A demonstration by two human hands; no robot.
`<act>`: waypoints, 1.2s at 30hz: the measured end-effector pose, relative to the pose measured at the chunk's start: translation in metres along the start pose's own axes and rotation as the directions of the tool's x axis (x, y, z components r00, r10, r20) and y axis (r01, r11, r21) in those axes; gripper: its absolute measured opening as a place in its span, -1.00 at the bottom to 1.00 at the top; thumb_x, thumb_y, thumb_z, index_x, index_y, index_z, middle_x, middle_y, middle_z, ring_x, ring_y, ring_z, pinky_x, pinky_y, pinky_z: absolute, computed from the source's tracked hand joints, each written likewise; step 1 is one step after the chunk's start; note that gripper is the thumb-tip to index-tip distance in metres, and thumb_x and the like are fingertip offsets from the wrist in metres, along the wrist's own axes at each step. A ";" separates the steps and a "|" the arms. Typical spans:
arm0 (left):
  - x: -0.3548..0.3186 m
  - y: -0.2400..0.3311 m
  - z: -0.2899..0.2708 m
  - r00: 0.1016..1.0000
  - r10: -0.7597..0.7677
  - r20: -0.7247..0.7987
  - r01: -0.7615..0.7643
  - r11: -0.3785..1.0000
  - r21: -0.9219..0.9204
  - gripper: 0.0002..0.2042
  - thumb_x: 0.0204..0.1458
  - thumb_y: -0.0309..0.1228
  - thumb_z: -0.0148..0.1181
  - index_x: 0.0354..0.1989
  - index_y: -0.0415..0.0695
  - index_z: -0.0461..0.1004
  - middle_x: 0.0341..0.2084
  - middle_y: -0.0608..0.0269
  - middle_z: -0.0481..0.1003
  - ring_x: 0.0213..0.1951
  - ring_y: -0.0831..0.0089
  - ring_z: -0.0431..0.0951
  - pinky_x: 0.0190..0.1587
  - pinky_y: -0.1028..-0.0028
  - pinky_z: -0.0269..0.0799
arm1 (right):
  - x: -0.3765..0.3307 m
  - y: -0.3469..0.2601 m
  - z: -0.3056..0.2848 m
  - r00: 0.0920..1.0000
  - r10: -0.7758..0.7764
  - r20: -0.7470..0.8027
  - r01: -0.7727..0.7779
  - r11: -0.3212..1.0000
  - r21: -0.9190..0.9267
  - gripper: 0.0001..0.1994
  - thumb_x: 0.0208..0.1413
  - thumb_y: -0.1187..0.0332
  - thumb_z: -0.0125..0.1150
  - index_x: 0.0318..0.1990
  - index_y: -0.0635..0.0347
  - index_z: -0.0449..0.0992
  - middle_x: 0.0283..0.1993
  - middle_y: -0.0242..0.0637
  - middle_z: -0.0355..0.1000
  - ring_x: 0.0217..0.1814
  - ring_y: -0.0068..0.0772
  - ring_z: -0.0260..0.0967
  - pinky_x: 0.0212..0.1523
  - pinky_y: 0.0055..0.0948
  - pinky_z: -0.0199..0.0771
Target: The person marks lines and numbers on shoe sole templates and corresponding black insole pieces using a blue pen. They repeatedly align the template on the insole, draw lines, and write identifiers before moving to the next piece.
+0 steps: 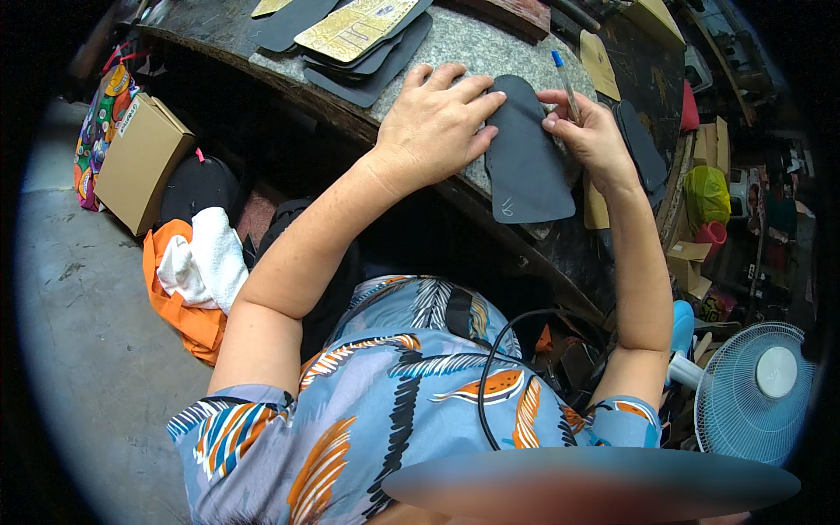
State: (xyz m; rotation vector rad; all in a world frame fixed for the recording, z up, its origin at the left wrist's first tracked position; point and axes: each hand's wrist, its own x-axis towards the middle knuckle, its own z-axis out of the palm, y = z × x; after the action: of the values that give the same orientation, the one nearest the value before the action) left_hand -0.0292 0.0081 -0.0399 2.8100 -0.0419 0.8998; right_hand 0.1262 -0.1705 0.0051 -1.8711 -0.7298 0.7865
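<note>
A dark grey, sole-shaped flat piece (529, 157) lies on a speckled stone slab (472, 39), its wider near end reaching past the slab's edge. A small white handwritten mark shows near that end. Beside its upper left edge rests my left hand (442, 122), fingers spread, the fingertips reaching the piece's edge. In my right hand (591, 136), at the piece's right edge, is a pen (564, 80) with a blue end pointing up and away. The pen's tip is hidden by the fingers.
Stacked dark pieces (385, 83) with a yellowish template (354, 31) on top lie far left on the slab. More dark pieces (640, 144) and a tan template (598, 66) are at right. A fan (774, 376) stands lower right; a cardboard box (140, 166) is at left.
</note>
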 end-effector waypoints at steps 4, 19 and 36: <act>0.000 0.000 -0.003 0.999 -0.023 0.041 0.024 1.000 -0.014 -0.57 0.03 -0.21 0.18 0.09 -0.06 0.44 0.03 0.21 0.44 0.11 0.25 0.36 0.18 0.21 0.18 | 0.001 0.000 0.000 0.999 -0.020 -0.026 0.019 1.000 -0.025 -0.68 0.05 0.45 0.25 0.00 0.24 0.50 -0.38 -0.50 0.36 -0.32 -0.69 0.33 -0.22 -0.68 0.35; 0.019 0.000 -0.001 0.992 -0.006 0.125 0.001 0.999 0.039 -0.48 -0.12 -0.21 0.02 0.11 -0.01 0.44 -0.08 0.15 0.41 -0.01 0.26 0.32 0.06 0.23 0.22 | 0.002 0.005 -0.002 0.999 -0.039 0.007 0.039 0.997 -0.066 -0.67 0.07 0.45 0.22 0.03 0.24 0.48 -0.35 -0.53 0.32 -0.27 -0.73 0.28 -0.17 -0.71 0.32; 0.015 0.002 0.001 0.995 0.017 0.093 -0.020 0.999 0.026 -0.52 -0.09 -0.26 -0.02 0.10 0.15 0.47 -0.09 0.15 0.37 -0.01 0.24 0.31 0.10 0.22 0.19 | 0.002 0.006 -0.004 0.999 0.019 -0.034 -0.020 1.000 -0.021 -0.63 0.07 0.43 0.24 0.06 0.24 0.45 -0.35 -0.57 0.33 -0.30 -0.77 0.30 -0.23 -0.75 0.31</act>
State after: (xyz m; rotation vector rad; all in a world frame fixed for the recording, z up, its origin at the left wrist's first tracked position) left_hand -0.0163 0.0063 -0.0315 2.8793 -0.0699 0.7783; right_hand 0.1316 -0.1729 0.0004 -1.9090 -0.7025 0.7601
